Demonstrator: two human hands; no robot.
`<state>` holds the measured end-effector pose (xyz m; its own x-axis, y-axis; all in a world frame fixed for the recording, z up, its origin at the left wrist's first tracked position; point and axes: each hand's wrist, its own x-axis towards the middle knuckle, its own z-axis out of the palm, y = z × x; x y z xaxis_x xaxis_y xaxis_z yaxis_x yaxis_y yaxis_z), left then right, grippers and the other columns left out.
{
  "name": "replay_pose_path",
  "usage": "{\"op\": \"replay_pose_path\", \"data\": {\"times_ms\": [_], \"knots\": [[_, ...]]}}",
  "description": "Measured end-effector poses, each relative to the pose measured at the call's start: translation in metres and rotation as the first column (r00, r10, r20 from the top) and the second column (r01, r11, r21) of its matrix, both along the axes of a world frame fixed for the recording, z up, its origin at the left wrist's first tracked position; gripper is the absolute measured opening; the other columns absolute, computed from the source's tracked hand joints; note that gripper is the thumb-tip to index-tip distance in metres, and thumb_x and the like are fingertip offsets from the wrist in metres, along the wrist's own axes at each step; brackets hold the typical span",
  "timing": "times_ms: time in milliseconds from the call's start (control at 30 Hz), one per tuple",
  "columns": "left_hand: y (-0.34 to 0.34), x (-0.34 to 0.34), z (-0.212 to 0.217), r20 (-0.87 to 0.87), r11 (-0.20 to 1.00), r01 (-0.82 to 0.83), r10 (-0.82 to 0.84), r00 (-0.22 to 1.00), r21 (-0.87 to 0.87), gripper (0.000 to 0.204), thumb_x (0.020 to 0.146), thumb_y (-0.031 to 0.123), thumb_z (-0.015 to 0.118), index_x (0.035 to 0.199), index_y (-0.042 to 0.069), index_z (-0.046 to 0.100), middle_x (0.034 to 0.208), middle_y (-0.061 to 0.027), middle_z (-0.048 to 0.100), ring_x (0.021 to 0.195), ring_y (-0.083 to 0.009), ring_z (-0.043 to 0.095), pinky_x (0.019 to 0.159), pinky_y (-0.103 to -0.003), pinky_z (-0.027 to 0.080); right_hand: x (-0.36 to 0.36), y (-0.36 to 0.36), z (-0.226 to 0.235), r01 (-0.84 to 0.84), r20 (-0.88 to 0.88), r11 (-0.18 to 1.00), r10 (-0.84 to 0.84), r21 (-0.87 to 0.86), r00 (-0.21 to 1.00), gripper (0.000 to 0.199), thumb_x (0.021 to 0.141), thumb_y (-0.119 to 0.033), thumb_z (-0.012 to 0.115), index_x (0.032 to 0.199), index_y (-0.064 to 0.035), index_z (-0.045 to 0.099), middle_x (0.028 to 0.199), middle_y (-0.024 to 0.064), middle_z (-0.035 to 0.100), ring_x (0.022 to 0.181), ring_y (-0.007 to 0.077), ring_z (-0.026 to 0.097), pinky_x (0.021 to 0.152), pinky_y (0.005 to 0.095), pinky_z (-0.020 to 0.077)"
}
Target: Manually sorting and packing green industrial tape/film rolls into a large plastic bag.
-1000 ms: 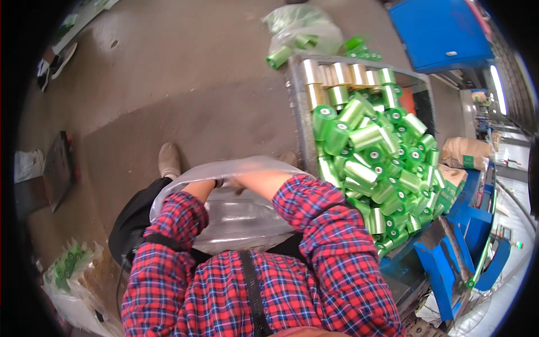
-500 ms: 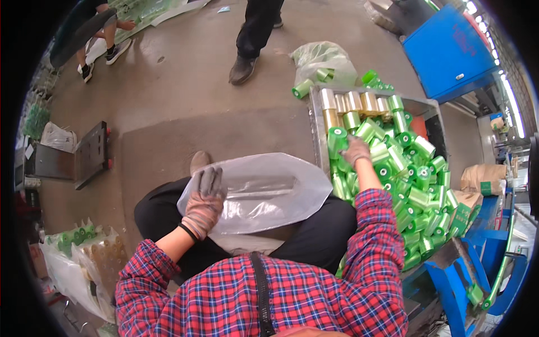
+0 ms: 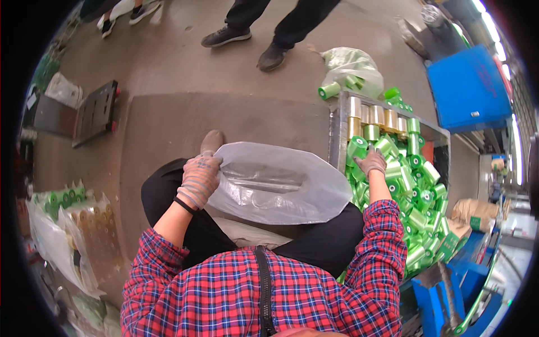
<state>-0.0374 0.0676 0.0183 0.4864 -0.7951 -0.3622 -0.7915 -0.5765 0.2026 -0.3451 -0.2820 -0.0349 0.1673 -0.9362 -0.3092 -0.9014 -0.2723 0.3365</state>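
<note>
Clear plastic bag (image 3: 281,188) lay across the seated person's lap, its mouth spread wide and facing up. The opening was judged done; filling was judged not begun, since no roll showed inside, though the lower part of the bag was hidden. Left to do, on that reading, was the whole load: the green rolls (image 3: 416,216) lay heaped and loose in the metal crate (image 3: 335,135) at the person's right. At the far left, packed rolls (image 3: 90,216) stood in clear plastic, possibly finished work.

Left hand (image 3: 200,178), gloved, was closed on the bag's left edge. Right hand (image 3: 371,162), gloved, was down among the rolls near the crate's left wall; whether it had a grip on one could not be told.

Count: hands, two; bag on the lap, one; crate, one. Silver-and-gold rolls (image 3: 376,116) along the crate's far end: about five in the top row. Green rolls: several dozen, overlapping, no exact figure possible. Floor bag (image 3: 359,64) beyond the crate: one, with two green rolls plainly visible at its mouth. Blue cabinet (image 3: 470,87): one. Dark shoes (image 3: 273,57) of a standing co-worker: two.
</note>
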Motion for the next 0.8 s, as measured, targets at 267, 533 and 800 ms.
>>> {"op": "replay_pose_path", "data": {"times_ms": [267,533,800], "knots": [[-0.014,0.005,0.011,0.008,0.985,0.105,-0.104,0.994,-0.136,0.048,0.072,0.003,0.051,0.12,0.011,0.047,0.1,-0.0123,0.056,0.088,-0.0315,0.054,0.076,-0.04,0.045,-0.01,0.003,0.004,-0.169,0.086,0.972,0.156,0.165,0.984,0.073,0.068,-0.045,0.066,0.122,-0.001,0.043,0.124,0.022,0.044,0.115,0.0346,0.042,0.098,0.0367,0.0331],[-0.001,-0.004,0.024,-0.081,0.98,0.145,-0.157,0.984,-0.137,0.074,0.067,-0.005,0.051,0.134,0.014,0.028,0.104,-0.0157,0.057,0.087,-0.0323,0.057,0.072,-0.038,0.048,-0.079,0.105,0.12,-0.1,0.575,0.668,-0.698,0.737,-0.426,0.076,0.074,-0.053,0.061,0.127,-0.0046,0.037,0.115,0.0144,0.051,0.104,0.0279,0.052,0.087,0.0418,0.0453],[0.005,-0.008,0.024,-0.178,0.972,0.125,-0.161,0.971,-0.2,0.071,0.069,-0.002,0.05,0.134,0.015,0.028,0.091,-0.0177,0.06,0.074,-0.0321,0.06,0.063,-0.04,0.049,0.118,0.19,0.043,-0.474,0.518,0.224,-0.501,0.852,0.693,0.055,0.071,-0.05,0.059,0.097,-0.0008,0.058,0.082,0.0097,0.059,0.07,0.0176,0.054,0.065,0.0302,0.0426]]}}
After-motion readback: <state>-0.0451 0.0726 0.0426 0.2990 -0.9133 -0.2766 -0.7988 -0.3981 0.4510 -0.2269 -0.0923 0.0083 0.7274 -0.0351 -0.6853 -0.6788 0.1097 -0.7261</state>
